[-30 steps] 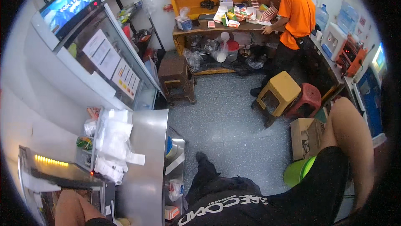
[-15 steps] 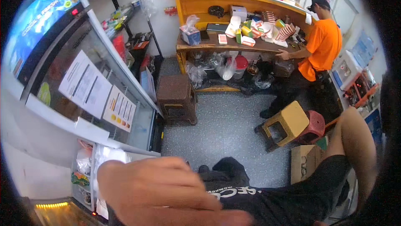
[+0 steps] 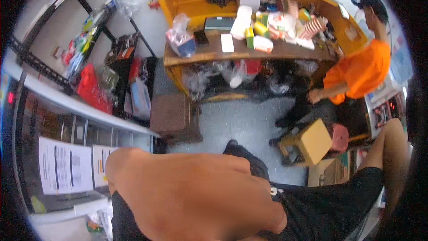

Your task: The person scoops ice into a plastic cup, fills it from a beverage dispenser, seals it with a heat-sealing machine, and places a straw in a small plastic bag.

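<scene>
Orange-yellow wooden counter (image 3: 249, 51), widest item, against the far wall: top crowded with boxes, cartons, a dark flat book and a clear bag (image 3: 180, 40) of small goods at its left end; plastic bags stuffed in the space beneath.

Glass-fronted display cabinet (image 3: 80, 120), left side, with white printed sheets (image 3: 67, 167) stuck to the glass.

Black wire shelving (image 3: 89, 49) behind the cabinet, carrying packets and red and blue bags.

Left hand (image 3: 191, 198), blurred and very close to the camera, filling the lower centre. Back of the hand faces the lens, fingers curled down and away; whether it grips anything cannot be told. It sits above the wearer's black shirt (image 3: 330, 205), near the cabinet's front edge.

Right arm (image 3: 390, 152), bare, bent along the right rim; its hand is out of view, well apart from the left.

Second person in an orange shirt (image 3: 359, 71), standing at the counter's right end, one hand hanging low.

Brown stool (image 3: 171, 116), on speckled grey floor (image 3: 240, 120), before the counter.

Yellow stool (image 3: 312, 140), just beside a smaller red stool (image 3: 339, 136).
</scene>
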The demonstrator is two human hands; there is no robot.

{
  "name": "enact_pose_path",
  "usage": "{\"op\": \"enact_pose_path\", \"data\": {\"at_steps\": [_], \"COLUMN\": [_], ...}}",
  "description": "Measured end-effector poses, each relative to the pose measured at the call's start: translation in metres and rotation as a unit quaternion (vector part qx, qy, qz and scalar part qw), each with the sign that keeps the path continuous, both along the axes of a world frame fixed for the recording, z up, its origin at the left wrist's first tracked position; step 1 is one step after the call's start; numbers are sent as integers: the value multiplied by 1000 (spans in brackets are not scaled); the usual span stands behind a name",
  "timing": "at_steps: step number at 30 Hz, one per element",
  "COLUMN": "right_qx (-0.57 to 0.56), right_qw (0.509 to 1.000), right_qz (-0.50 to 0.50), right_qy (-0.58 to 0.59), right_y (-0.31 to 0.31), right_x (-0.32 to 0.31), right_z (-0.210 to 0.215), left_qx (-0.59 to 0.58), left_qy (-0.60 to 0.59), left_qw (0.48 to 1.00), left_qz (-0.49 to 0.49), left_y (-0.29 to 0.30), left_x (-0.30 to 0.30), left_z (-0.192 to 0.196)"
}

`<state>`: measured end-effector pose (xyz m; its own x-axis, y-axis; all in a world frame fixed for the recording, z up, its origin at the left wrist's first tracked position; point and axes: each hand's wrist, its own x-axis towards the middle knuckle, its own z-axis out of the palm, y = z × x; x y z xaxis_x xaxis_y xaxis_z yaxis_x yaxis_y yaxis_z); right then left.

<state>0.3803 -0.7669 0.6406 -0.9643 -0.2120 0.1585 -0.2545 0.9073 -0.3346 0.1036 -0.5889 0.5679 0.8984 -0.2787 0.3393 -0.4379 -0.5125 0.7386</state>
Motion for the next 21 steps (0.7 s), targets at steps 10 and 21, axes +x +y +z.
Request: {"op": "enact_pose_path", "data": {"at_steps": [10, 21], "right_qx": [-250, -162], "right_qw": [966, 483], "right_qz": [-33, -857], "right_qy": [-61, 82], "right_y": [388, 840], "right_x": [6, -53], "right_z": [-99, -542], "left_qx": [74, 7], "left_qy": [149, 154], "left_qw": [892, 389], "left_qz": [421, 908], "left_y": [243, 612], "left_x": [12, -103], "left_z": [-229, -517]}}
